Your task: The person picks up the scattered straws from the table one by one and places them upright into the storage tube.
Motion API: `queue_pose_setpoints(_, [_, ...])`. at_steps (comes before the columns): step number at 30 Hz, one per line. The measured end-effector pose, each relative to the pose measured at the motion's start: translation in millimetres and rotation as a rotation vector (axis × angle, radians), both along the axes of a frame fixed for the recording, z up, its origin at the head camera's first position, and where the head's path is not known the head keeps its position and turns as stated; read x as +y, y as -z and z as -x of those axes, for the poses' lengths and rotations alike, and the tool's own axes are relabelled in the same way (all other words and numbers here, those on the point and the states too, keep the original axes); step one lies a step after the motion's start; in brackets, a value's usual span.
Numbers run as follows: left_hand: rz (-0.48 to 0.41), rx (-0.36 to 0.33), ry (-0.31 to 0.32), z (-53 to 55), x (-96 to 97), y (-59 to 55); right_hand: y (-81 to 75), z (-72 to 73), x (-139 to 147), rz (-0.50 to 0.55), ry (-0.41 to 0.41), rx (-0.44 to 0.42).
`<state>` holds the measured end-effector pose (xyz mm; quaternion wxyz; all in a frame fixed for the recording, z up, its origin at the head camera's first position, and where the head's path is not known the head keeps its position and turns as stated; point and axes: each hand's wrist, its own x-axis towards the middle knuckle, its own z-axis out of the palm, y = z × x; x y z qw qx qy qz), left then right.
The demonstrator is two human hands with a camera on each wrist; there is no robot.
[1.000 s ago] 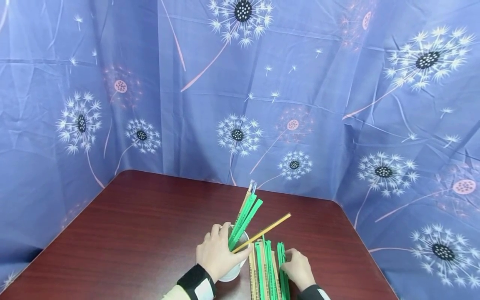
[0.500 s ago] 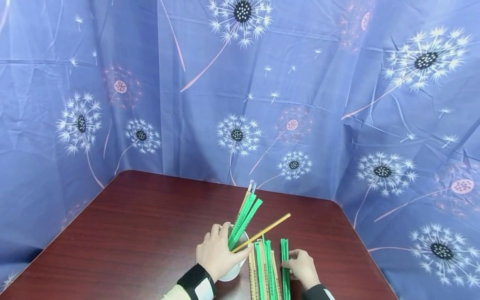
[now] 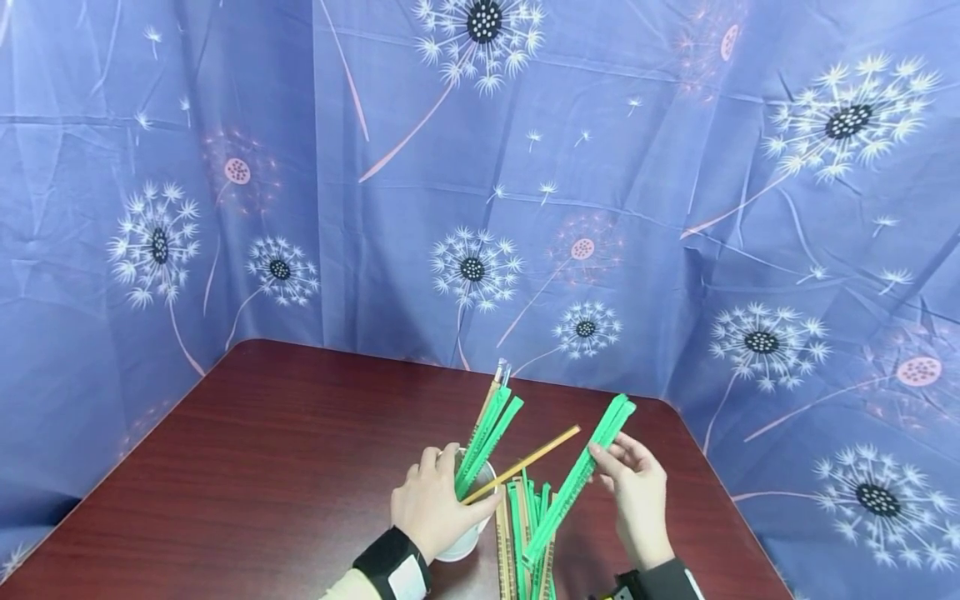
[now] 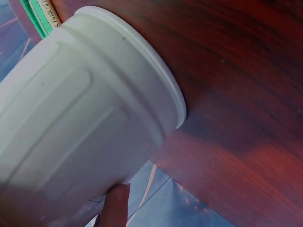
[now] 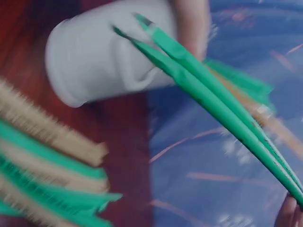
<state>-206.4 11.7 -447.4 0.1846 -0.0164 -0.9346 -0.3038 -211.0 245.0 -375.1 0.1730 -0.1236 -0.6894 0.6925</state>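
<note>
Cup [image 3: 459, 548], white, one: gripped by the fingers of the left hand [image 3: 438, 506], curled over its rim and hiding part of it. Contents: cup packets [image 3: 486, 442], green and tan, leaning just beyond those fingers; lower ends concealed, clear tips hard to make out. Yellow stick [image 3: 536, 458], one: slanting out past the left thumb, lower end hidden.

Held packets [image 3: 576, 483], green, two: pinched between thumb and fingers of the right hand [image 3: 637, 492], tilted, lower ends extending left of the fingers above the bench packets [image 3: 516, 542]. These, tan and green, lie on the bench [image 3: 315, 450], cut off at the frame's lower edge; count uncertain.

Right wrist view, blurred: shows the cup's handle [image 5: 135, 86], unseen from the head. Left wrist view: ribbed cup wall, one fingertip.
</note>
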Motion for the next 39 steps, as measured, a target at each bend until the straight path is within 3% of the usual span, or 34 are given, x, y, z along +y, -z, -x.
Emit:
queue_pose_setpoints(6, [0.004, -0.006, 0.004, -0.9, 0.1, -0.4, -24.9, -8.7, -19.0, 0.244, 0.036, 0.236])
queue_pose_setpoints(10, [0.018, -0.025, 0.015, -1.5, -0.6, -1.7, -27.0, -8.3, -31.9, 0.326, 0.063, 0.368])
queue_pose_setpoints(13, [0.023, -0.035, 0.025, -1.7, -1.1, -1.7, -22.5, -6.4, -40.6, 0.338, 0.090, 0.408])
queue_pose_setpoints(19, [0.018, -0.044, 0.019, -0.5, -0.1, 0.0, -14.6, -3.6, -52.7, 0.343, 0.149, 0.433])
queue_pose_setpoints(28, [0.009, -0.025, 0.007, 1.0, 0.7, 0.7, -5.3, -0.9, -63.6, 0.353, 0.141, 0.426])
queue_pose_setpoints(39, [0.010, -0.009, -0.004, -0.1, 1.0, -1.3, 35.3, 1.1, -85.2, 0.095, 0.068, 0.226])
